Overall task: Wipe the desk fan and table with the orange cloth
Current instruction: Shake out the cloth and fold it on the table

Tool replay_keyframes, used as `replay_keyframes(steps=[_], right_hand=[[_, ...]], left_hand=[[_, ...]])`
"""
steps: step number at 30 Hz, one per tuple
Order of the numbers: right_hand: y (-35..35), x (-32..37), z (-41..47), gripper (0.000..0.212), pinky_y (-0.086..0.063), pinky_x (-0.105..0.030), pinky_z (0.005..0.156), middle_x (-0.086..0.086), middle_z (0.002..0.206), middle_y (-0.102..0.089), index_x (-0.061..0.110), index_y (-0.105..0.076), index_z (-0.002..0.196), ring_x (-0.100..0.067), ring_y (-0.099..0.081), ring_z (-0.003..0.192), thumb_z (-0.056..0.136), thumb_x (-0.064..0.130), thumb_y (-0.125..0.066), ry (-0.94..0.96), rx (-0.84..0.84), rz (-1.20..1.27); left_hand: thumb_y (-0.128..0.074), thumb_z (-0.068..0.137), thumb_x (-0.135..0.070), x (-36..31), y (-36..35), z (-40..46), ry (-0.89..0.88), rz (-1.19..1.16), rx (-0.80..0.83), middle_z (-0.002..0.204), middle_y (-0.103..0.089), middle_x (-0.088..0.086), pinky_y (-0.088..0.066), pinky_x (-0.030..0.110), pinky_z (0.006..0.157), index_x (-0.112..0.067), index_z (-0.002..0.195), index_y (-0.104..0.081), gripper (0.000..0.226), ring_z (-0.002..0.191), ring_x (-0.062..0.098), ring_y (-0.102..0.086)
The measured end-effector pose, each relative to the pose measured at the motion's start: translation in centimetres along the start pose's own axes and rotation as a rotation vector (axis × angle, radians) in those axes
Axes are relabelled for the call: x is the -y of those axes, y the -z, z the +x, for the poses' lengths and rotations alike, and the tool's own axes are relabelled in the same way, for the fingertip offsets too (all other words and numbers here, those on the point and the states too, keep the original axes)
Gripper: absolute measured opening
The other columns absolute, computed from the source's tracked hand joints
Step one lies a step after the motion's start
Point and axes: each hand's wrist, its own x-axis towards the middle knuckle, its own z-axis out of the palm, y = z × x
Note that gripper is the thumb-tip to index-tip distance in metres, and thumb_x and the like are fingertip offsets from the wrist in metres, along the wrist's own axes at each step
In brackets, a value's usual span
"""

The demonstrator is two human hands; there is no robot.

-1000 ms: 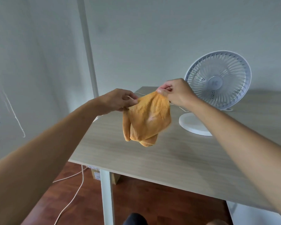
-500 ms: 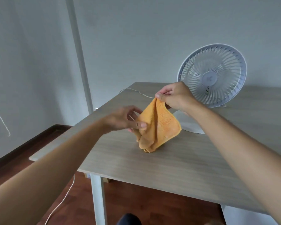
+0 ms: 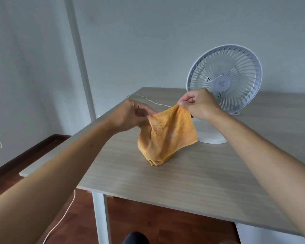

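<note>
The orange cloth (image 3: 167, 136) hangs between the two hands above the desk (image 3: 183, 182), its lower folds bunched and seemingly just touching the wood. The right hand (image 3: 199, 104) pinches one top corner between thumb and forefinger; the left hand (image 3: 132, 115) is closed on the opposite upper edge, though its fingertips are partly blurred, so how firm that hold is I cannot tell. The desk fan (image 3: 224, 80) stands upright just beyond the right hand, its round base (image 3: 209, 136) partly hidden behind the cloth, and a thin white cable (image 3: 153, 101) trails across the desk behind the left hand.

The step in hand looks like shaking the cloth open before any wiping starts. To do it well, draw the hands apart so the bunched bottom falls free, then fold it into a flat pad that fits one palm. A loose, dangling rag would likely snag on the grille ribs. Steady the fan with the free hand while wiping, since its light head may tip or swivel, and keep the cloth off the cable.
</note>
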Motion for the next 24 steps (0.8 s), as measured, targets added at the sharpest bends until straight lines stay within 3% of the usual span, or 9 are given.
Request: replay_keyframes(steps=[2, 4, 7, 10, 12, 15, 18, 21, 24], right_hand=[[-0.2, 0.3, -0.5, 0.008, -0.054, -0.019, 0.065, 0.004, 0.077, -0.07, 0.018, -0.074, 0.085, -0.007, -0.064, 0.068, 0.086, 0.025, -0.07, 0.066, -0.061, -0.072], [-0.7, 1.4, -1.7, 0.029, -0.049, -0.018, 0.07, 0.007, 0.081, -0.069, 0.018, -0.071, 0.089, -0.002, -0.062, 0.071, 0.081, 0.045, -0.072, 0.172, -0.114, -0.023], [-1.9, 3.6, -3.7, 0.044, -0.051, -0.017, 0.063, 0.011, 0.075, -0.067, 0.022, -0.065, 0.084, -0.001, -0.061, 0.067, 0.069, 0.062, -0.074, 0.22, 0.005, 0.027], [-3.6, 3.7, -3.7, 0.017, -0.056, -0.03, 0.067, 0.011, 0.064, -0.064, 0.021, -0.066, 0.071, -0.017, -0.065, 0.072, 0.071, 0.035, -0.076, 0.223, 0.04, -0.114], [-4.0, 3.7, -3.2, 0.004, -0.051, -0.029, 0.065, 0.011, 0.061, -0.06, 0.021, -0.066, 0.071, -0.023, -0.063, 0.074, 0.074, 0.022, -0.069, 0.205, 0.008, -0.123], [-3.8, 3.8, -2.2, 0.003, -0.044, -0.025, 0.063, 0.003, 0.07, -0.065, 0.02, -0.064, 0.081, -0.022, -0.059, 0.071, 0.081, 0.018, -0.063, 0.214, -0.007, -0.149], [-2.6, 4.0, -1.1, 0.003, -0.051, -0.031, 0.077, 0.001, 0.075, -0.063, 0.021, -0.065, 0.085, -0.022, -0.059, 0.077, 0.087, 0.021, -0.064, 0.257, -0.01, -0.235], [-1.0, 3.8, -0.1, 0.017, -0.051, -0.033, 0.081, -0.002, 0.082, -0.069, 0.016, -0.07, 0.087, -0.022, -0.062, 0.087, 0.09, 0.033, -0.065, 0.293, 0.005, -0.318], [0.3, 3.3, 0.6, 0.027, -0.049, -0.034, 0.081, -0.002, 0.075, -0.065, 0.015, -0.069, 0.081, -0.023, -0.059, 0.089, 0.087, 0.041, -0.068, 0.308, 0.033, -0.358]], left_hand=[[-0.067, 0.088, -0.003, -1.3, 0.2, 0.6, 0.008, 0.03, -0.083, 0.093, -0.076, 0.016, -0.061, 0.032, 0.072, -0.004, 0.101, -0.076, 0.016, 0.082, 0.025, -0.073], [-0.067, 0.088, -0.012, -2.4, 0.6, 1.4, 0.031, 0.184, -0.111, 0.085, -0.077, 0.003, -0.059, 0.026, 0.068, -0.013, 0.096, -0.079, 0.015, 0.072, 0.014, -0.07], [-0.065, 0.088, -0.018, -3.7, 1.4, 2.5, 0.079, 0.379, -0.011, 0.081, -0.075, 0.0, -0.055, 0.029, 0.064, -0.016, 0.095, -0.079, 0.016, 0.068, 0.017, -0.067], [-0.069, 0.087, -0.025, -4.5, 2.6, 3.0, 0.108, 0.476, 0.078, 0.082, -0.075, 0.002, -0.053, 0.019, 0.059, -0.019, 0.095, -0.08, 0.015, 0.071, 0.024, -0.068], [-0.073, 0.084, -0.028, -4.9, 3.8, 3.0, 0.11, 0.478, 0.104, 0.075, -0.072, 0.002, -0.048, 0.015, 0.052, -0.02, 0.093, -0.08, 0.014, 0.064, 0.021, -0.064], [-0.072, 0.084, -0.033, -4.9, 5.7, 2.9, 0.134, 0.647, 0.181, 0.071, -0.069, 0.008, -0.05, 0.028, 0.061, -0.018, 0.084, -0.075, 0.015, 0.064, 0.02, -0.064], [-0.063, 0.09, -0.037, -3.8, 6.9, 2.2, 0.188, 0.835, 0.288, 0.075, -0.064, 0.005, -0.046, 0.033, 0.07, -0.015, 0.073, -0.065, 0.028, 0.076, 0.023, -0.061], [-0.055, 0.095, -0.037, -1.9, 7.6, 1.2, 0.265, 0.671, 0.295, 0.077, -0.056, -0.003, -0.039, 0.029, 0.067, -0.019, 0.075, -0.057, 0.028, 0.074, 0.015, -0.055], [-0.059, 0.093, -0.039, -0.4, 7.9, 0.6, 0.277, 0.465, 0.247, 0.076, -0.059, -0.009, -0.039, 0.025, 0.068, -0.025, 0.08, -0.061, 0.02, 0.073, 0.01, -0.056]])
